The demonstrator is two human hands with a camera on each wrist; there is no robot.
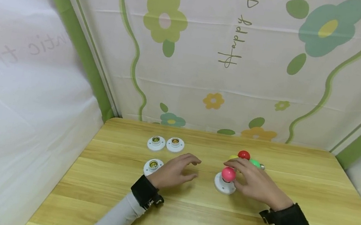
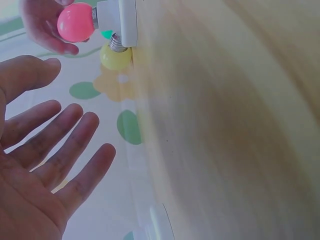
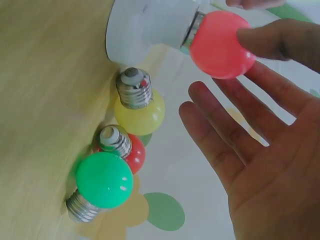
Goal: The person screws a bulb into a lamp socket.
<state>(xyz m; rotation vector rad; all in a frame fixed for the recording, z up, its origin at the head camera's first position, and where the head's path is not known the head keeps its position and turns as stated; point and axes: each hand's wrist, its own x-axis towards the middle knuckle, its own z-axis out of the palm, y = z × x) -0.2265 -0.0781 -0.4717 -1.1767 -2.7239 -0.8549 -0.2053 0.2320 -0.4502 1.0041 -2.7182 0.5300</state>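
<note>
A pink light bulb (image 1: 228, 174) sits upright in a round white lamp holder (image 1: 223, 188), its metal screw base partly showing above the holder in the right wrist view. My right hand (image 1: 258, 182) pinches this bulb between thumb (image 3: 280, 42) and fingers, the other fingers spread below. To the left, my left hand (image 1: 174, 169) hovers over the table with fingers apart and nothing in it. Just behind the right hand lie a yellow bulb (image 3: 142, 114), a red bulb (image 3: 136, 154) and a green bulb (image 3: 105, 180), partly covered by that hand in the head view.
Two white lamp holders, one on the left (image 1: 156, 143) and one beside it (image 1: 175, 144), stand at the back left of the wooden table (image 1: 184, 223). A third lamp holder (image 1: 152, 166) is partly behind the left hand. A flowered curtain (image 1: 194, 71) hangs along the back edge.
</note>
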